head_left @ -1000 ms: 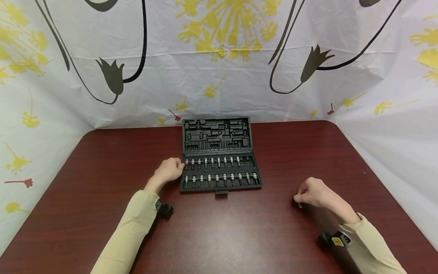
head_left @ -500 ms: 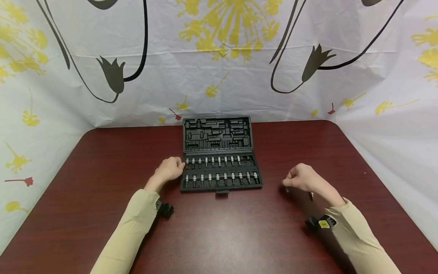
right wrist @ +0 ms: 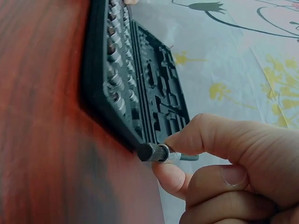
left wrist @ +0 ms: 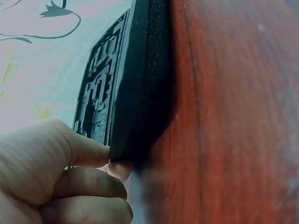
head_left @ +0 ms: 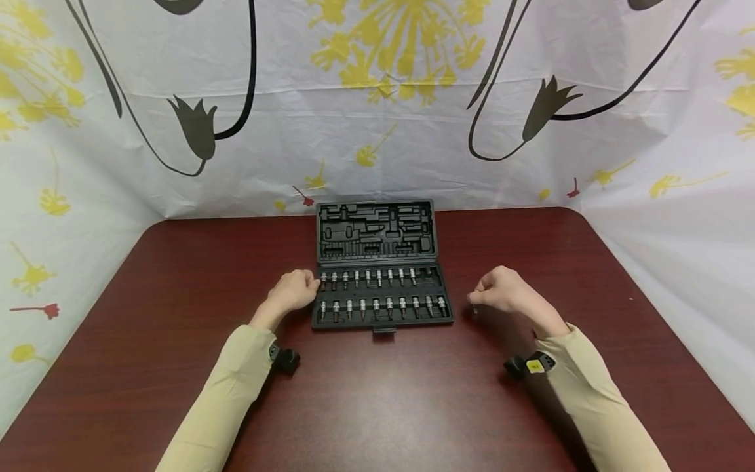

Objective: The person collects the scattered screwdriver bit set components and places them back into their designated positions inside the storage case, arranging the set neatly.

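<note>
A black bit socket case (head_left: 382, 322) lies open on the table, its lower half holding two rows of silver bit sockets (head_left: 376, 305). At the case's left edge, my left hand (head_left: 293, 290) pinches the rim between thumb and forefinger, as the left wrist view shows at the thumb (left wrist: 91, 150). Right of the case, my right hand (head_left: 506, 290) is above the table. It pinches a bit socket (right wrist: 161, 153) between thumb and forefinger, the dark tip pointing away from the palm. The other fingers of that hand are curled in.
The case lid (head_left: 376, 231), moulded with recesses, leans back toward the patterned white sheet (head_left: 377, 157) behind the table. At the right end of the back row are vacant slots (head_left: 427, 275). The dark red table (head_left: 377, 400) extends on both sides and in front.
My right hand has moved left and away from me toward the case, carrying the bit socket. A small metal piece seen beneath the wrist midway is now hidden. My left hand stays put.
</note>
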The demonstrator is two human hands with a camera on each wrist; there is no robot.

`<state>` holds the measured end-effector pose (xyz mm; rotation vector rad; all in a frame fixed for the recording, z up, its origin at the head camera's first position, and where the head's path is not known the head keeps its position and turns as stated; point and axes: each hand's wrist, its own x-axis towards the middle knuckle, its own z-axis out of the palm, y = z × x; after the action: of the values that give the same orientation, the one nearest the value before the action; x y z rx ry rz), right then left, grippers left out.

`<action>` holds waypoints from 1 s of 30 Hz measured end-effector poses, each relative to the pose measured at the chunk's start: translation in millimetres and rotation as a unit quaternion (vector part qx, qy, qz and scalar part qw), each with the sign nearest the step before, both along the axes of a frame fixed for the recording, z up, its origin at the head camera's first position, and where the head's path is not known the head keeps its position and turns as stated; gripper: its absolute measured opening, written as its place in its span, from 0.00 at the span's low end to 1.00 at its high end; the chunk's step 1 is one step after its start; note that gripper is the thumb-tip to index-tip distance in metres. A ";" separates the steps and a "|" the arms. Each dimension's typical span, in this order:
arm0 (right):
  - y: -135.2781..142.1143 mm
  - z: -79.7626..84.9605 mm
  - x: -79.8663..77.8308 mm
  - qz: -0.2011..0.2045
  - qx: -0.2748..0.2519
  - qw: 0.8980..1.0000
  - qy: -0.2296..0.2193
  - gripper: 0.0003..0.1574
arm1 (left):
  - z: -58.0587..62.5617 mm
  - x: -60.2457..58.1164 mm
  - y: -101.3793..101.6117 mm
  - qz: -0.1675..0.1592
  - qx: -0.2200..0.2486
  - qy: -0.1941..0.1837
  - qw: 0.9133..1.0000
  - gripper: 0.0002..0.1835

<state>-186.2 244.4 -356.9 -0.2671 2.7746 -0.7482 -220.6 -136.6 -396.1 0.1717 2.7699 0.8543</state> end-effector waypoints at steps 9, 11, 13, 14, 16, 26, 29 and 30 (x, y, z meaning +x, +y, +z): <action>-11.3 2.2 -11.2 -0.002 -0.012 1.000 -0.006 0.16 | 0.0 0.4 -0.6 0.002 0.003 -0.006 1.000 0.19; -13.7 2.9 -13.0 -0.005 -0.011 1.000 -0.007 0.16 | 0.0 0.5 -0.7 0.002 0.004 -0.006 1.000 0.19; -16.0 3.5 -14.9 -0.005 -0.008 1.000 -0.006 0.15 | -0.3 0.3 -0.8 0.003 0.004 -0.006 1.000 0.19; -17.1 3.5 -16.0 -0.007 -0.006 1.000 -0.005 0.15 | -0.5 0.3 -0.8 0.004 0.004 -0.006 1.000 0.18; -19.7 3.6 -17.8 -0.007 -0.007 1.000 -0.003 0.15 | -0.9 0.1 -1.1 0.004 0.004 -0.007 1.000 0.18; -34.0 1.3 -28.6 -0.007 -0.021 1.000 0.003 0.14 | -1.5 -0.3 -1.1 0.006 0.007 -0.014 1.000 0.18; -38.4 0.5 -32.7 -0.010 -0.027 1.000 -0.004 0.14 | -1.3 -0.2 -0.9 0.007 0.008 -0.014 1.000 0.18; -40.1 0.3 -34.2 -0.011 -0.029 1.000 -0.005 0.14 | -1.3 -0.1 -0.9 0.007 0.008 -0.013 1.000 0.18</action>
<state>-220.4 204.4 -356.6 -0.2433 2.7547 -0.8330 -220.7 -137.5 -397.4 0.1425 2.7434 0.8771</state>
